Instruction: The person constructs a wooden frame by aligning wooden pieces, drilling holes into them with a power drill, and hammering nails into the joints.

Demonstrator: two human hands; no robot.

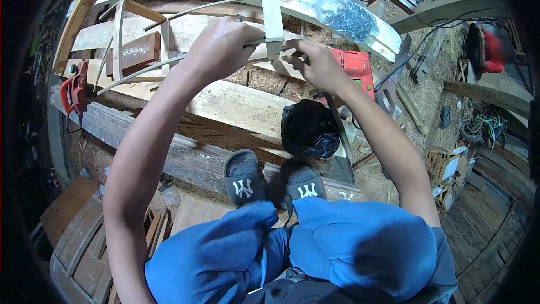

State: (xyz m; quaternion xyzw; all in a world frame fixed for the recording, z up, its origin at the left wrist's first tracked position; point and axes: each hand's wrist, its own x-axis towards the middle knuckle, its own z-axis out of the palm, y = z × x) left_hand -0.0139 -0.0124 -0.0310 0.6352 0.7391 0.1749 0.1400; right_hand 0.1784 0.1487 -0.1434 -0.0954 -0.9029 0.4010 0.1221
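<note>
A pale wooden strip (270, 3) stands out from the top of the view, its lower end between my two hands. My left hand (222, 45) is closed round a thin bar or strip (264, 40) that lies across the wood near that end. On the other side, my right hand (315, 62) has its fingers bent and pinched at the bar's right end, close to the wood's edge. What exactly the right fingertips grip is too small to tell. A red power tool (353, 66) lies just beyond the right hand.
Long boards (242, 104) lie across sawdust. A black plastic bag (310, 129) is near my sandals (244, 177). An orange-red tool (76, 93) sits at the left. A clear bag of nails (349, 19) rests on a board. A person in red (494, 50) is at the far right.
</note>
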